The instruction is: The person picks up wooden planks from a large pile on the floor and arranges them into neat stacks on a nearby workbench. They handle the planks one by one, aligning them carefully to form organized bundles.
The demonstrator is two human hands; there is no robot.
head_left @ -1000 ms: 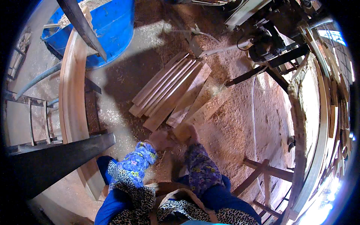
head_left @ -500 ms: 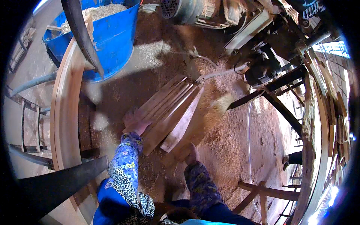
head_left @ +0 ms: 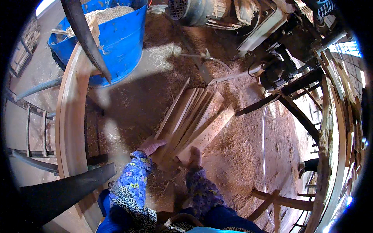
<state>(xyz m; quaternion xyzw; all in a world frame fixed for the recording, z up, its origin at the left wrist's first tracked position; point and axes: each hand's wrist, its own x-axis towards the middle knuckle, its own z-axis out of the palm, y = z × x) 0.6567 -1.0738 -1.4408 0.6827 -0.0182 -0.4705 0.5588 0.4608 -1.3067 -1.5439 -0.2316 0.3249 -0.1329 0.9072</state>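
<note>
Several rough wooden boards lie in a slanting bundle low over the floor, their far ends spread and pointing up and to the right. My left hand grips the bundle's near left side, thumb over the edge of a board. Against the near right side presses my right hand, closed on the outermost pale board. The undersides of the boards and some fingers are hidden. Flowered blue sleeves cover both forearms.
A blue tub of wood shavings stands far left, behind a long curved-looking plank on a metal frame. Motors and a machine frame stand far right. Stacked timber lines the right side; sawdust covers the floor.
The boards have shifted right, and their far ends have fanned apart, with one leftmost board standing off. My left hand moved right and my right hand slightly left, bringing them closer together.
</note>
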